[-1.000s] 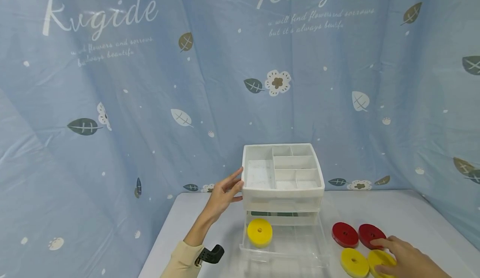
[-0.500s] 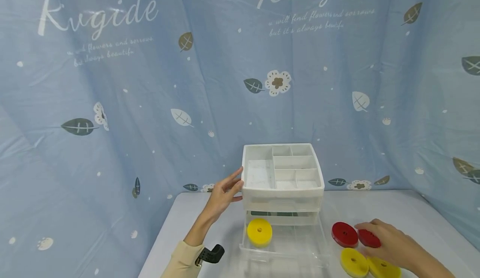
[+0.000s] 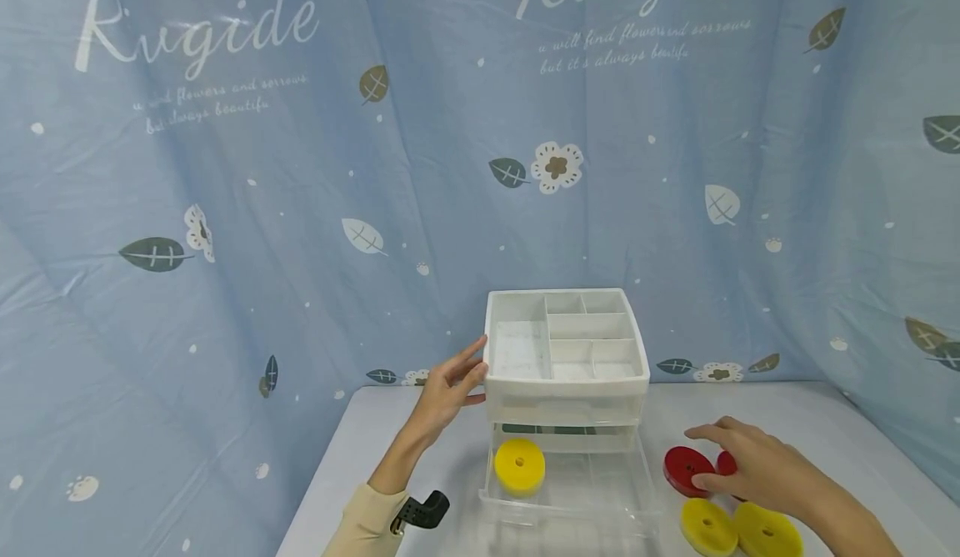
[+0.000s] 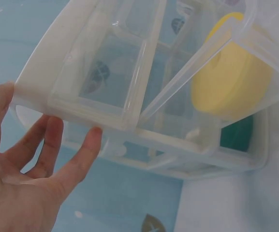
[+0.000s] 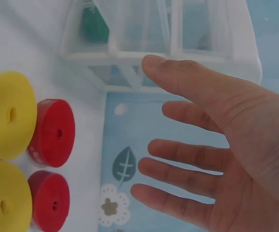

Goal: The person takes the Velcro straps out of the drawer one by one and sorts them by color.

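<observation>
Right hand (image 3: 768,472): fingers spread by the red disc (image 3: 678,467), contact unclear.
Left hand (image 3: 441,392): spread, touching the drawer unit (image 3: 567,385).
Red disc: likely light, stiff; best pinched by its rim.

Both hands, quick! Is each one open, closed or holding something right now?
Left hand: open, touching the side of the white drawer unit.
Right hand: open, holding nothing, close to a red disc.

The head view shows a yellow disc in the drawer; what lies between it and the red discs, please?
In the head view, the right part of the clear drawer, then a strip of white table.
</observation>
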Motion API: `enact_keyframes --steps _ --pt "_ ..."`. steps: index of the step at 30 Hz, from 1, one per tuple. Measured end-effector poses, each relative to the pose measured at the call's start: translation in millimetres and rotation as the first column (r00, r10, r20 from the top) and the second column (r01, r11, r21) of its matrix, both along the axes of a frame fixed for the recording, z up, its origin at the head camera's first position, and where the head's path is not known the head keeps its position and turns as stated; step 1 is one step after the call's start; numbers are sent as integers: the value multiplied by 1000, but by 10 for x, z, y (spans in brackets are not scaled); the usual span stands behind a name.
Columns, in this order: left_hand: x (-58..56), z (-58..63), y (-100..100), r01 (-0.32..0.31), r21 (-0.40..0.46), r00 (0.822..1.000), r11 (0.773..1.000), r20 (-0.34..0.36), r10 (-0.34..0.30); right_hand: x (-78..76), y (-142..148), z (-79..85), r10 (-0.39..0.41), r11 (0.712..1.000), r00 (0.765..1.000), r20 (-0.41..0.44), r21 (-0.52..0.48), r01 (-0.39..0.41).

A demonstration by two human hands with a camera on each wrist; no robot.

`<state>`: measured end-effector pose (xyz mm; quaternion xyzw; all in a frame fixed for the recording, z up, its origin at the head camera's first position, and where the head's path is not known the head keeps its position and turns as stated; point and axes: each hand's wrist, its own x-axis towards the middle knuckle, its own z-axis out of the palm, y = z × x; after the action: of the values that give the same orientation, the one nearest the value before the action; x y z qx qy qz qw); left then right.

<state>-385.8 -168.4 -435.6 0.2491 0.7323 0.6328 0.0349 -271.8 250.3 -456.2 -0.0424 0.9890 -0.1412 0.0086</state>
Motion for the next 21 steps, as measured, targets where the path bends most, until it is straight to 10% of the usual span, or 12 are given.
enact_keyframes --steps 21 --pt "48 68 -5 28 4 1000 1000 -11 -27 -6 -552 227 52 999 998 -30 7 -52"
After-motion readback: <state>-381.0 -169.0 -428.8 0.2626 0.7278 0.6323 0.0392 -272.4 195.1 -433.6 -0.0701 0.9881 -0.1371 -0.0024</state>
